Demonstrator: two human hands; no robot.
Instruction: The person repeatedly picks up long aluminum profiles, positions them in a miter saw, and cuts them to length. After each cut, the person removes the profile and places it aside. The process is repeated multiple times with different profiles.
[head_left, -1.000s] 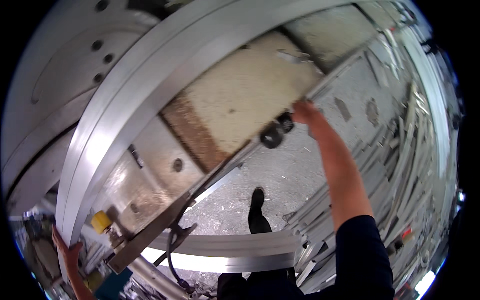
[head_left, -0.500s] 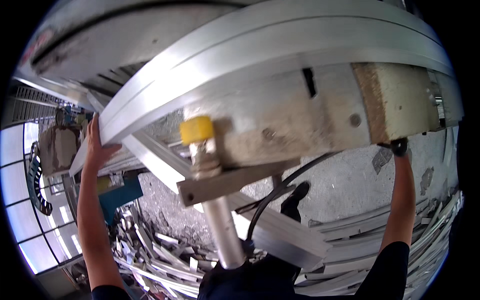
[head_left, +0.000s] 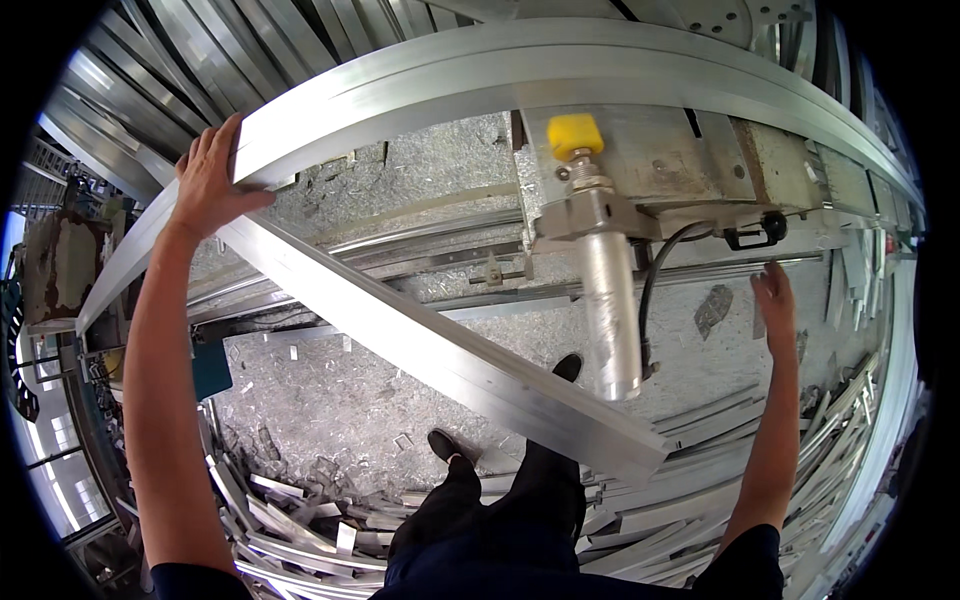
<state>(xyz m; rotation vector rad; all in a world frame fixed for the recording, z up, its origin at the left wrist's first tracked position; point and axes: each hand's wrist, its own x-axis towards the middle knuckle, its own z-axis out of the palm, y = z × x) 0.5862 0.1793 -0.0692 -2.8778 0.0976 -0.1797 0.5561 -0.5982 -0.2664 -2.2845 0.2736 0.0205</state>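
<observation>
Aluminium profile (head_left: 560, 75), long and pale, arcs across the top of the view, and the left hand (head_left: 212, 180) lies against its left end, fingers (head_left: 205, 150) spread flat over the upper face and the thumb hooked beneath the edge, a loose hold rather than a closed fist. Just below those fingers a second aluminium bar (head_left: 440, 350) starts and runs down to the right, ending near the person's dark trousers (head_left: 500, 530).

The right hand (head_left: 775, 300) hangs open and holds nothing, its fingers (head_left: 770, 280) pointing up toward a black clamp knob (head_left: 765, 228) just above them, apart from it. Left of those fingers stands a metal cylinder (head_left: 610, 310) with a yellow cap (head_left: 574, 133), fixed upright to the machine bench (head_left: 700, 170); a black cable (head_left: 650, 280) loops beside it.

Under both hands the floor (head_left: 330, 390) is littered with metal chips, and offcut strips (head_left: 290, 510) are heaped near the dark shoes (head_left: 450, 445).
</observation>
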